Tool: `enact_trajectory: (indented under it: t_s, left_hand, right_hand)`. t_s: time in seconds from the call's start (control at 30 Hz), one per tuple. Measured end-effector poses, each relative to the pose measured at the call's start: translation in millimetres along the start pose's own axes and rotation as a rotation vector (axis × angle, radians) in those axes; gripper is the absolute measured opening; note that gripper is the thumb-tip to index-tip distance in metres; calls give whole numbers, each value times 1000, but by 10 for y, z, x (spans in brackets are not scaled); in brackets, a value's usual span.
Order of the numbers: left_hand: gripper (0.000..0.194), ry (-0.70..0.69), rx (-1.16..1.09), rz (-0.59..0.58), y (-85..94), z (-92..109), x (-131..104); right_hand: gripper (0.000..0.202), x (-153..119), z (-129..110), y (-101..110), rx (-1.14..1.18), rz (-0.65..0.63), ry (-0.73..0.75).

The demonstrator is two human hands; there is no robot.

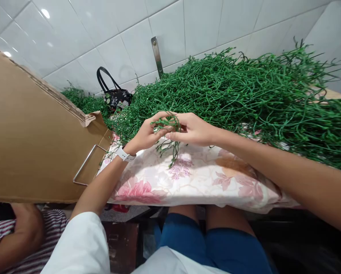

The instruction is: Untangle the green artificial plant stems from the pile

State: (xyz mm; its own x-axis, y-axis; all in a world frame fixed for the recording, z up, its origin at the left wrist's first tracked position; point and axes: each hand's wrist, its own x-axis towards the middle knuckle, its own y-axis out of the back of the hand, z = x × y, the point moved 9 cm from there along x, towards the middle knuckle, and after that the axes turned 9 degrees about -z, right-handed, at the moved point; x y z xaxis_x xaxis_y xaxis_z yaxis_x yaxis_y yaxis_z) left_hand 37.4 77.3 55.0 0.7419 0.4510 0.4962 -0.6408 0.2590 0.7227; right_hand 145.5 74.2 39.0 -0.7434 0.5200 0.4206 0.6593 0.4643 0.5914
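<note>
Near the middle of the view, my left hand (149, 133), with a white watch (125, 154) on its wrist, is closed around a small bunch of green stems (173, 146). From the right, my right hand (191, 129) meets it, its fingers curled against the same stems. Some of the stems dangle below both hands over the floral tablecloth (184, 182). Just behind the hands lies a large heap of thin green stems (230, 87), spreading far to the right.
A big cardboard box (39, 133) with a metal wire handle (86, 163) fills the left. Behind it sits a black floral handbag (119, 97) against the tiled wall (170, 34), which has a metal bracket (157, 55). A person in a striped shirt (48, 236) is at lower left.
</note>
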Motion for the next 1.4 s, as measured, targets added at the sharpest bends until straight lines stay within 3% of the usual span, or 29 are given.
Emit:
enact_trajectory:
  t_s: [0.2, 0.3, 0.47, 0.6, 0.7, 0.8, 0.9, 0.97, 1.07, 1.13, 1.23, 1.4]
  left_hand:
    - [36, 29, -16, -13, -21, -99, -35]
    - [45, 66, 28, -21, -22, -153, -60]
    - [63, 173, -62, -12, -87, -250, -82]
    - [76, 228, -161, 111, -99, -311, -113]
    - [73, 275, -272, 162, -153, -376, -144]
    - [81, 289, -333, 92, -293, -363, -136]
    - [95, 271, -188, 23, -362, -245, -111]
    - [86, 292, -28, -6, -351, -182, -99]
    - [46, 324, 173, -54, -279, -133, -76]
    - [30, 335, 245, -81, -216, -139, -62]
    - [27, 344, 274, -91, -121, -185, -51]
    - [24, 344, 144, 24, 11, -242, -60]
  right_hand:
    - [62, 26, 157, 87, 418, 120, -39]
    - [68, 25, 232, 135, 557, 182, -68]
    - [49, 14, 228, 140, 542, 180, -120]
    - [55, 17, 260, 123, 652, 221, -105]
    - [53, 8, 335, 126, 697, 278, -142]
    - [32, -15, 378, 154, 701, 360, -204]
    - [19, -48, 393, 193, 724, 454, -282]
    - [21, -70, 394, 230, 745, 508, -320]
    - [19, -85, 378, 308, 778, 557, -308]
    - [18, -98, 379, 366, 787, 587, -287]
    - [15, -112, 409, 397, 778, 606, -294]
    - [16, -86, 487, 253, 825, 531, -369]
